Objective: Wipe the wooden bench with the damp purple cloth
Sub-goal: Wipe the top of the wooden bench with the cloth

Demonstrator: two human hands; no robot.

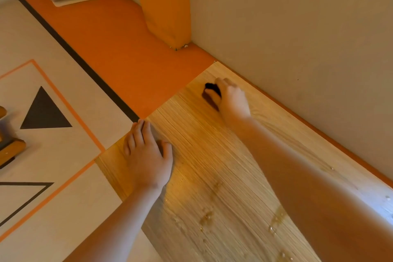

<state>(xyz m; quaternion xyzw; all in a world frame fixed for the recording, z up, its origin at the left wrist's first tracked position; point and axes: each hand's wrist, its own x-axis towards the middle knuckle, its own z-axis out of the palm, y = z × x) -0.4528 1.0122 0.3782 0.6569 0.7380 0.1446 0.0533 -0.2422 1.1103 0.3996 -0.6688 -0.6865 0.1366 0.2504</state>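
The wooden bench (212, 168) runs from the lower right toward the middle, along the wall. Water drops glisten on its near part. My right hand (232, 98) is stretched to the bench's far end and presses a dark purple cloth (210, 93) flat on the wood; only a small bunched part of the cloth shows past my fingers. My left hand (146, 155) rests palm down on the bench's left front edge, fingers together, thumb apart, holding nothing.
An orange cushioned seat (110, 49) adjoins the bench's far end, with an orange upright pad (165, 6) against the beige wall (297, 38). The pale floor (53, 155) with orange lines and dark triangles lies to the left. A wooden object (10, 151) sits at the left edge.
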